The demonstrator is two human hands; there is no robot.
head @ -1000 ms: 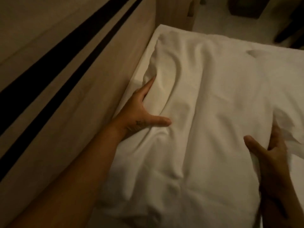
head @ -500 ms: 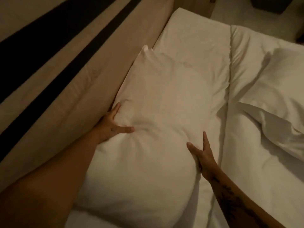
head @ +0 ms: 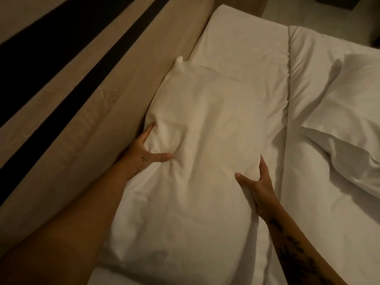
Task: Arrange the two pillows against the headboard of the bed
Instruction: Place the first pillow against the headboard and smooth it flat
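A white pillow (head: 197, 161) lies lengthwise on the bed, its left long edge touching the tan headboard (head: 102, 120). My left hand (head: 147, 150) grips that edge beside the headboard, thumb pressed into the fabric. My right hand (head: 258, 184) holds the pillow's right edge, thumb on top and fingers along the side. A second white pillow (head: 349, 120) rests crumpled on the duvet at the right, apart from both hands.
The headboard has two dark stripes (head: 67, 83) running along it. A bare white sheet (head: 242, 44) shows beyond the held pillow. A folded white duvet (head: 304, 202) covers the bed's right part. Pale floor (head: 308, 11) lies past the bed.
A second ago the pillow filled the view close up. It has since settled down flat beside the headboard with both hands still on its edges, and the second pillow has come into view.
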